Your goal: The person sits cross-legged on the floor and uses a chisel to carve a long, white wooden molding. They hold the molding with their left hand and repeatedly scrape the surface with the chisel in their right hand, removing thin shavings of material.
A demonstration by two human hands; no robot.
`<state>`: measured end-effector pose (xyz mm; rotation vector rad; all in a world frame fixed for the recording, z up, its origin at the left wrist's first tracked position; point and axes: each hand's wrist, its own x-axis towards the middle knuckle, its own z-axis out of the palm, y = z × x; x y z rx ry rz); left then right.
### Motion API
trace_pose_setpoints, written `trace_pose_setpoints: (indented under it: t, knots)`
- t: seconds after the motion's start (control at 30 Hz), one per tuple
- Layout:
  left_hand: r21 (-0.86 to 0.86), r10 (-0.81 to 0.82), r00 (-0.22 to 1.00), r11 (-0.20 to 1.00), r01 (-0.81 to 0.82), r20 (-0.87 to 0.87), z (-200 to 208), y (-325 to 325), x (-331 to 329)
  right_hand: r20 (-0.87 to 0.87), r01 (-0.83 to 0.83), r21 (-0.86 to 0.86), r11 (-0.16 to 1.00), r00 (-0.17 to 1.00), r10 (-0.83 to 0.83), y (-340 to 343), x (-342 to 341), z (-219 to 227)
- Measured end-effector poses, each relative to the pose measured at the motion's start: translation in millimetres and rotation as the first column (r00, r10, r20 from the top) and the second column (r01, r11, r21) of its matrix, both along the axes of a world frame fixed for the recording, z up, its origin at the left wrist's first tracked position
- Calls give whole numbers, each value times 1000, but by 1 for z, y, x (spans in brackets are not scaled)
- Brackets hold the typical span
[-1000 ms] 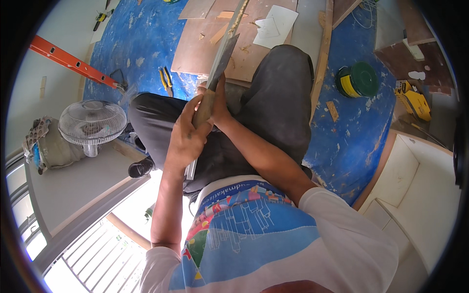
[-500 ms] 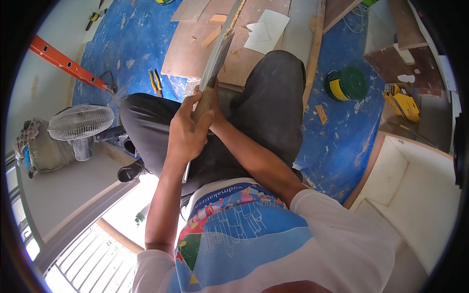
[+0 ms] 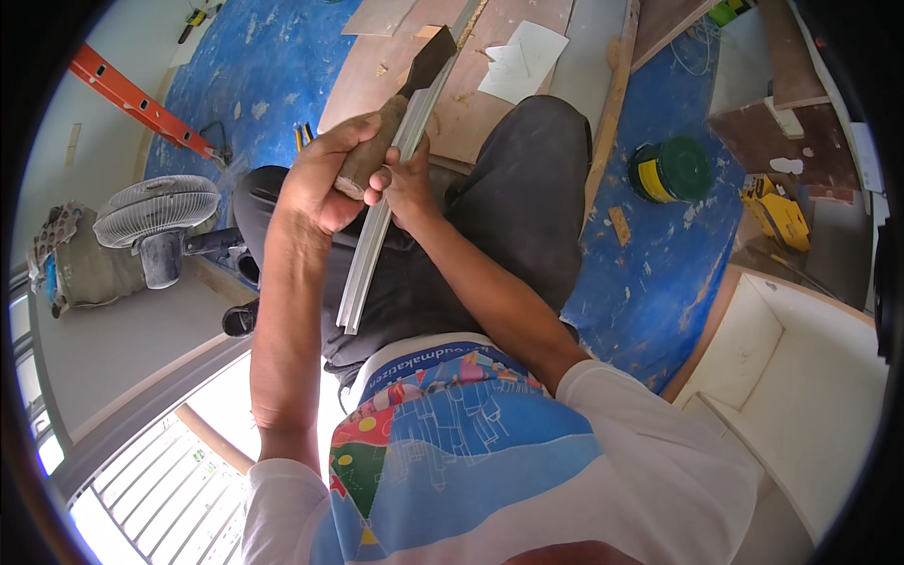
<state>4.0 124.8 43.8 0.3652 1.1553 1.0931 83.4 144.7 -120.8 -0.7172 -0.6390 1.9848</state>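
My left hand is closed around the thick wooden handle of a scraper. Its dark, flat, broad blade points up and away, close over the channel's left side. A long pale metal channel slants from my lap toward the far boards. My right hand grips this channel near its middle, its fingers wrapped partly behind it. Yellowish crumbly residue shows along the channel's far part. The far end runs out of the picture.
Reddish-brown boards with white paper lie ahead on a blue sheet. A green tub stands at right, near a wooden box. At left are a fan and an orange ladder. Pliers lie beyond my left knee.
My left hand has turned over and shifted left, swinging the scraper away from along the channel so its blade's flat face shows. More of the channel's near end is visible over my lap.
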Motion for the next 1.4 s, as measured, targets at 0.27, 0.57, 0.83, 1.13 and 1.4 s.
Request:
trace_pose_setpoints:
  t: [0.27,0.57,0.83,1.13,1.4]
  knots:
    - [80,-23,862,994,73,-506,41,-29,20,168,158,-51,986,975,-147,0,-14,-6]
    - [-8,-113,424,970,241,-898,11,-80,46,-107,105,-161,981,987,-123,1,-7,-37]
    - [-52,-100,154,956,289,-983,-11,-93,51,-153,17,-288,957,986,-64,-2,2,-6]
    - [-101,-127,70,948,301,-989,-23,-75,57,-159,-14,-300,954,987,-36,-6,-1,-11]
    - [-112,-138,56,935,335,-989,-27,-61,54,-128,102,-224,969,983,-133,-6,-4,-13]
